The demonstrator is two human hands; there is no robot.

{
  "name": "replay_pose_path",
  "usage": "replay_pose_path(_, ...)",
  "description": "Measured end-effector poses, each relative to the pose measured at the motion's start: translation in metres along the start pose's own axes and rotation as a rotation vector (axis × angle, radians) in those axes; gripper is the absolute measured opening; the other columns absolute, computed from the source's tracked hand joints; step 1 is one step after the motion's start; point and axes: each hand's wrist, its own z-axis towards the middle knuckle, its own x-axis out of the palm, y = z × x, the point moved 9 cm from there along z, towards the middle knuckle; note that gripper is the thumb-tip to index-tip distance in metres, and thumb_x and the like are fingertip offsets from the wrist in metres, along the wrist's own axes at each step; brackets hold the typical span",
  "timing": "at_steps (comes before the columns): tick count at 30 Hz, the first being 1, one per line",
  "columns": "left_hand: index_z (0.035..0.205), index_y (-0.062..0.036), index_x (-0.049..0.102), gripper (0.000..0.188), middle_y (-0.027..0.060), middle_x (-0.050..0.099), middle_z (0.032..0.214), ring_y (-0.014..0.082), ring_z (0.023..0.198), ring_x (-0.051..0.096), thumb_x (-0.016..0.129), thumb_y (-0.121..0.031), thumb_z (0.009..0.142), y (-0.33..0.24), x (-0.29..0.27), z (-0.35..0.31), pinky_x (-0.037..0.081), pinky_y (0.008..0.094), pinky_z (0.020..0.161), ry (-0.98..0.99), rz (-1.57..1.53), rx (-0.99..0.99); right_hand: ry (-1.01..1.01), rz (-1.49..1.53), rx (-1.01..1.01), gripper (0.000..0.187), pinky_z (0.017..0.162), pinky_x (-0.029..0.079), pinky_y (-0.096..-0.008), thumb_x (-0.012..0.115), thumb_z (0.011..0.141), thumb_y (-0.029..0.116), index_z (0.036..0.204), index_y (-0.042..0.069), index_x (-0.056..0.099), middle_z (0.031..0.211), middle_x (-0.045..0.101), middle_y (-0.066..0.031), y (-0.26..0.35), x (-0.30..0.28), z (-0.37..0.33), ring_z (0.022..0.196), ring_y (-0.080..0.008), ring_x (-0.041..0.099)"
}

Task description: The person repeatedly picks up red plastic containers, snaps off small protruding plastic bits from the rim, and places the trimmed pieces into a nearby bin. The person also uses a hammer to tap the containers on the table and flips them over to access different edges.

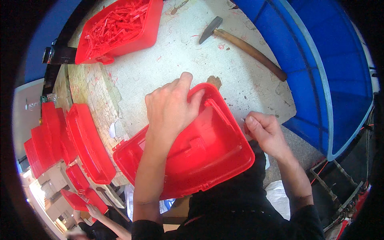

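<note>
A red plastic box [224, 160] is tilted in front of me, its hollow inside facing me. My left hand [172, 102] grips its far rim, with the thumb inside and the fingers over the outer side. Just off the box's right wall, my right hand [264, 132] is closed in a pinch. A tiny pale tip shows at its fingertips, too small to name.
A hammer [248, 51] lies on the pale worktop [180, 56]. A red bin [150, 28] of red plastic scraps stands far left, a large blue tub [316, 80] at right. Red trays [90, 144] are stacked at left; a co-worker's hand [94, 211] holds one.
</note>
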Motion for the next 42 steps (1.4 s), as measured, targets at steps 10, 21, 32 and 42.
replay_pose_path(10, 0.091, -0.0078, 0.060, 0.028, 0.0119, 0.068, 0.070, 0.0308, 0.063, 0.069, 0.075, -0.029, 0.080, -0.004, -0.004, 0.000, 0.053, 0.0420, 0.052, -0.068, -0.004, 0.078, 0.026, -0.157, -0.030, 0.032, 0.059, 0.046, -0.0347, 0.051, 0.104, 0.022, 0.085, -0.001, 0.062, 0.065, 0.057, -0.0134, 0.019, 0.008, 0.020, 0.060, -0.0146, 0.054)
replay_pose_path(21, 0.096, -0.0083, 0.061, 0.028, 0.0119, 0.069, 0.074, 0.0319, 0.065, 0.069, 0.075, -0.028, 0.081, -0.003, -0.001, -0.001, 0.052, 0.0429, 0.055, -0.006, -0.027, 0.021, 0.047, -0.140, -0.028, 0.028, 0.058, 0.047, -0.0335, 0.053, 0.102, 0.019, 0.087, -0.002, 0.064, 0.065, 0.059, -0.0137, 0.013, 0.005, -0.002, 0.060, -0.0146, 0.057)
replay_pose_path(32, 0.103, -0.0106, 0.064, 0.032, 0.0125, 0.070, 0.076, 0.0332, 0.070, 0.070, 0.077, -0.031, 0.082, -0.001, 0.004, -0.003, 0.052, 0.0423, 0.060, 0.051, -0.072, 0.022, 0.141, -0.345, -0.128, 0.026, 0.055, 0.046, -0.0386, 0.056, 0.099, 0.021, 0.082, 0.002, 0.063, 0.063, 0.057, -0.0141, -0.010, -0.011, -0.075, 0.056, -0.0267, 0.061)
replay_pose_path(42, 0.106, -0.0108, 0.062, 0.038, 0.0143, 0.071, 0.079, 0.0356, 0.076, 0.070, 0.076, -0.037, 0.083, -0.001, 0.000, -0.003, 0.053, 0.0454, 0.063, 0.075, -0.071, 0.052, -0.412, -0.983, -0.291, 0.025, 0.054, 0.053, -0.0402, 0.068, 0.092, 0.029, 0.094, 0.005, 0.063, 0.075, 0.068, -0.0170, 0.086, 0.016, 0.001, 0.062, -0.0314, 0.069)
